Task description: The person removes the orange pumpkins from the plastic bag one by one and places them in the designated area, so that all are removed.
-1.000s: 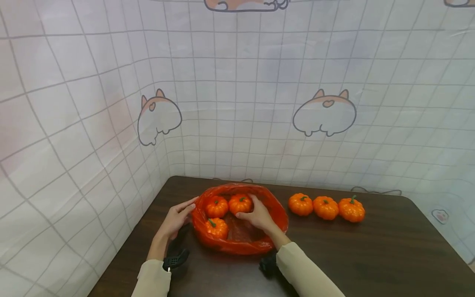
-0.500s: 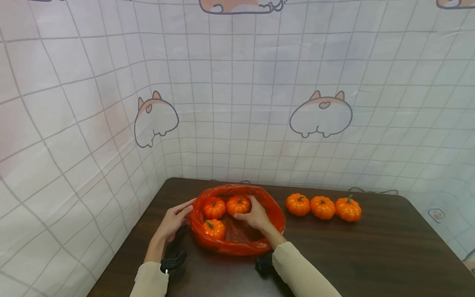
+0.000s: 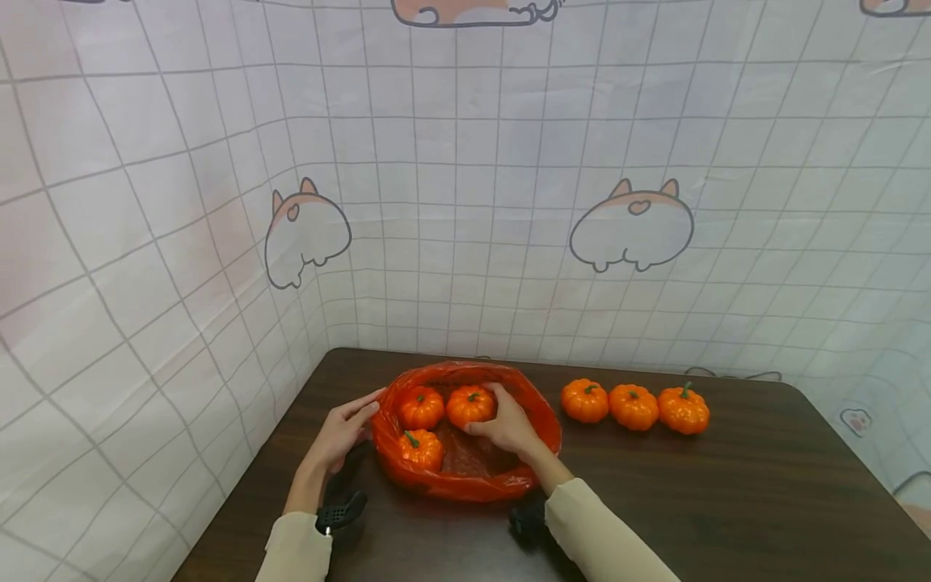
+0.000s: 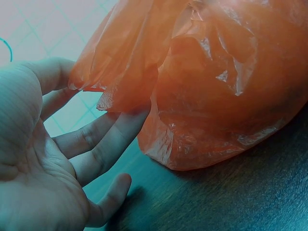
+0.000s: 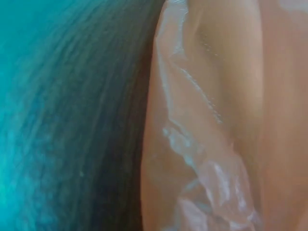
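A red plastic bag (image 3: 465,487) lies with its mouth wide open on the dark table. Inside it, two small orange pumpkins, the rear left pumpkin (image 3: 421,407) and the front left pumpkin (image 3: 421,449), sit at the left. My right hand (image 3: 507,420) reaches into the bag and grips another small pumpkin (image 3: 469,405) near the back, thumb in front and fingers at its right side. At the bag's left rim my left hand (image 3: 342,432) pinches the plastic between thumb and fingers, with the little finger free in the left wrist view. Plastic (image 5: 207,144) fills much of the right wrist view, hiding the right fingers.
Three more orange pumpkins stand in a row right of the bag: a left one (image 3: 584,401), a middle one (image 3: 634,406) and a right one (image 3: 684,410). A gridded white curtain (image 3: 465,242) hangs behind the table (image 3: 727,485). Dark cables lie along the back edge.
The head view has shifted slightly. My right hand and its pumpkin have moved a touch right, slightly widening the gap to the rear left pumpkin. The left hand keeps its place on the rim.
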`<state>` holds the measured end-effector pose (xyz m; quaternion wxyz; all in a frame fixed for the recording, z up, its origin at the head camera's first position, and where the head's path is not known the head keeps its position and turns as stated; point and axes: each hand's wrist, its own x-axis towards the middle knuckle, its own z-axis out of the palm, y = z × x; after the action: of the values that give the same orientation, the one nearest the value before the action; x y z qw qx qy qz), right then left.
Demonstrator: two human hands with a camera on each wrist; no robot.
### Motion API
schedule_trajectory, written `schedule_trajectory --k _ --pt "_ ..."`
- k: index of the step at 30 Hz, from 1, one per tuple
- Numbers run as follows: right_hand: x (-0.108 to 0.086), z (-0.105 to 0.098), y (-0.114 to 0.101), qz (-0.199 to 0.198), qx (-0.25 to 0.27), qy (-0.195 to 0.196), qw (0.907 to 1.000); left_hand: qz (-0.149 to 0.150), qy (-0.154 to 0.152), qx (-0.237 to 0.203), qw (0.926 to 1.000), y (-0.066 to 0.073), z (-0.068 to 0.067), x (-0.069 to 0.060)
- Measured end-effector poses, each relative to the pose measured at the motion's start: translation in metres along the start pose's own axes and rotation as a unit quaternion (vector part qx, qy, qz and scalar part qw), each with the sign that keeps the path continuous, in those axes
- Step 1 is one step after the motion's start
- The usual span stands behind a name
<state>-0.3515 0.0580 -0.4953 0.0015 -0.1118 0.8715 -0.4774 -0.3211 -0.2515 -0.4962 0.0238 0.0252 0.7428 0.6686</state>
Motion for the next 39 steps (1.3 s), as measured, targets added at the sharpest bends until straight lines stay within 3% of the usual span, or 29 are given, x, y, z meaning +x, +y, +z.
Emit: schedule_trajectory --k 18,39 --pt "-0.017 -0.022 -0.010 -0.023 0.027 -0.039 0.9986 -0.003 0.003 -0.004 1.0000 0.001 0.000 0.001" --pt "-0.040 -0.040 -0.007 -0.031 0.069 -0.034 0.9965 -0.007 0.003 -0.006 1.0000 0.000 0.000 0.001"
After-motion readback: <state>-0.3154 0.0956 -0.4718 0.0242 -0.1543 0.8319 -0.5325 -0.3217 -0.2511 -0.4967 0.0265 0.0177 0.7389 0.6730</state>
